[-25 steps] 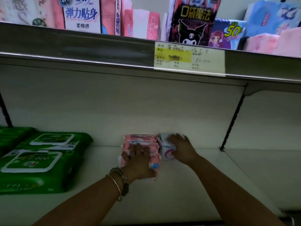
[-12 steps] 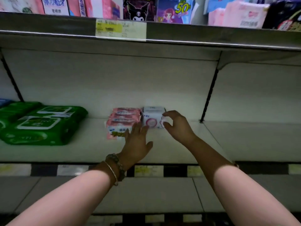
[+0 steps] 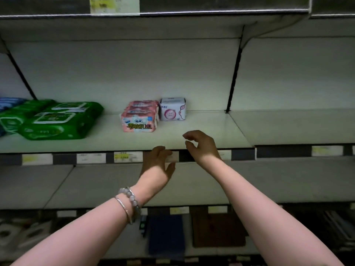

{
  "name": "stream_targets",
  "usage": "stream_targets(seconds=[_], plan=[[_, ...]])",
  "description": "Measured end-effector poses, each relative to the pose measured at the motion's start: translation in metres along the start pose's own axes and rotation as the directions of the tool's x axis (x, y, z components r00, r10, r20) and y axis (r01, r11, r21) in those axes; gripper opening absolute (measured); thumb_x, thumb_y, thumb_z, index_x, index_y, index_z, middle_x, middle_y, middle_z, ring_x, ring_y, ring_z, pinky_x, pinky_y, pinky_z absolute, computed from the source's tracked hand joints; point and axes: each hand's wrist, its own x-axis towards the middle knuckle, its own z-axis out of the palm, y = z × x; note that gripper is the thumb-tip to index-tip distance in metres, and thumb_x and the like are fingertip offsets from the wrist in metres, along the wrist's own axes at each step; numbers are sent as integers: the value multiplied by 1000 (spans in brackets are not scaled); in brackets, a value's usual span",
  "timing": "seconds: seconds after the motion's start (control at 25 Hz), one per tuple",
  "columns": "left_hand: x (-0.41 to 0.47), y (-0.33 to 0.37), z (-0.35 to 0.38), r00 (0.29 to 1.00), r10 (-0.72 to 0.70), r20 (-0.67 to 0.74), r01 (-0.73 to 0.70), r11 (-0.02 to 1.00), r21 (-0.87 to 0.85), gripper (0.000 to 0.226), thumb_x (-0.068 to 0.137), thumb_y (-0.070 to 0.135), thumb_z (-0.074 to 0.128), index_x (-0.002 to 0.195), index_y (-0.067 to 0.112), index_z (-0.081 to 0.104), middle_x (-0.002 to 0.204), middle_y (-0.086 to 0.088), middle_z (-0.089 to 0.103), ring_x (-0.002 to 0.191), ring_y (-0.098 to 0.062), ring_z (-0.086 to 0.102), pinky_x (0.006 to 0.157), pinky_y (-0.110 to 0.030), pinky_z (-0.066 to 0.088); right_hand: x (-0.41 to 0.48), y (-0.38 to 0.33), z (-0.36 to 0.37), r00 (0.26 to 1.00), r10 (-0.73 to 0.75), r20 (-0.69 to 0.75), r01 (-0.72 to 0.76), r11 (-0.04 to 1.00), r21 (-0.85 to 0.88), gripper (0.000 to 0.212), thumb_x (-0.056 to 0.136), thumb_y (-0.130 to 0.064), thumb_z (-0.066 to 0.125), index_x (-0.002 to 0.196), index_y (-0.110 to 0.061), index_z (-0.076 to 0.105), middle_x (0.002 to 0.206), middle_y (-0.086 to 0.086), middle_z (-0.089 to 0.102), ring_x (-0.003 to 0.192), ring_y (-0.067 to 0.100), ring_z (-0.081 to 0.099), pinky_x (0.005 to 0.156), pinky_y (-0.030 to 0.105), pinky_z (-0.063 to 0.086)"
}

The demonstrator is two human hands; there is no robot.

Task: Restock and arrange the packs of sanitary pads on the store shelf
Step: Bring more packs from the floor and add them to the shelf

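A stack of pink pad packs (image 3: 139, 118) stands on the white shelf (image 3: 201, 129), near its back. Right beside it, touching, sits a small white pack with a pink circle (image 3: 172, 109). My left hand (image 3: 158, 164), with bracelets on the wrist, hovers in front of the shelf's front edge, fingers relaxed and holding nothing. My right hand (image 3: 201, 145) hangs just above the shelf's front edge, fingers loosely curled and empty. Both hands are well clear of the packs.
Green wipe packs (image 3: 57, 121) lie at the shelf's left, with a blue pack (image 3: 7, 102) behind them. Price labels (image 3: 126, 156) line the shelf edge. A lower shelf (image 3: 96, 181) runs below, and an upper shelf (image 3: 172, 8) overhangs. A black bracket (image 3: 233, 77) divides the bays.
Both hands let go of the packs and drew back toward me, off the shelf. The camera has pulled back and tilted down, so the upper shelf's goods are out of view.
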Motion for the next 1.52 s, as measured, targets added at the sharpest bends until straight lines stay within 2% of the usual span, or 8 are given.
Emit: stream_targets(seconds=[0.08, 0.16, 0.36, 0.6, 1.08, 1.32, 1.44, 1.52], plan=[[-18, 4, -4, 995, -74, 66, 76, 997, -23, 38, 87, 26, 58, 122, 12, 56, 133, -9, 46, 125, -26, 42, 104, -26, 31, -16, -4, 2, 998, 58, -23, -57, 997, 45, 24, 87, 1, 54, 107, -4, 66, 111, 9, 64, 100, 17, 59, 78, 5, 40], [-39, 1, -6, 989, -112, 94, 116, 993, -37, 40, 88, 24, 58, 127, 15, 52, 137, -5, 41, 130, -20, 36, 107, -24, 26, -31, -9, 7, 995, 96, -14, -95, 995, 21, 24, 87, -1, 55, 107, -5, 66, 110, 10, 66, 103, 22, 61, 86, 16, 43], [-130, -40, -20, 961, -215, 175, 238, 964, -121, 37, 89, 23, 57, 125, 14, 52, 129, -1, 44, 125, -17, 42, 104, -21, 28, -99, -31, 53, 980, 198, 27, -199, 980, 16, 24, 85, 0, 54, 105, -5, 68, 105, 8, 68, 91, 12, 57, 79, 12, 38], [-227, -75, -27, 915, -327, 237, 363, 923, -128, 34, 90, 21, 56, 124, 16, 53, 128, 3, 44, 119, -10, 45, 96, -13, 26, -188, -38, 102, 955, 263, 140, -275, 958, 78, 20, 89, -4, 55, 103, -9, 67, 98, -2, 65, 92, 9, 59, 85, 17, 44], [-236, -51, 55, 807, -515, 291, 569, 810, -145, 37, 92, 21, 54, 128, 13, 50, 124, 0, 47, 115, -14, 49, 95, -21, 37, -218, 52, 70, 884, 416, 215, -441, 894, 80, 22, 91, -8, 53, 111, -12, 64, 105, -1, 64, 98, 10, 57, 84, 18, 42], [-265, -79, 110, 634, -687, 356, 745, 665, -43, 34, 91, 21, 56, 120, 4, 53, 109, -12, 53, 92, -28, 58, 80, -34, 49, -227, 122, 102, 837, 491, 241, -524, 846, 96, 19, 90, -3, 55, 106, -7, 65, 104, 4, 64, 95, 12, 57, 78, 13, 41], [-278, -106, 140, 520, -751, 407, 833, 551, -50, 14, 89, 14, 57, 100, 5, 57, 86, -9, 60, 69, -21, 58, 58, -29, 48, -239, 156, 130, 842, 487, 234, -520, 847, 111, 15, 90, -4, 57, 102, -9, 65, 97, -2, 63, 83, -3, 57, 70, 2, 42], [-284, -134, 169, 549, -741, 386, 824, 558, -98, 26, 89, 13, 58, 114, 8, 56, 100, -8, 61, 85, -24, 61, 69, -28, 48, -249, 184, 154, 854, 465, 234, -507, 846, 164, 14, 90, -3, 57, 101, -9, 63, 91, -6, 62, 77, -10, 56, 71, 4, 44]])
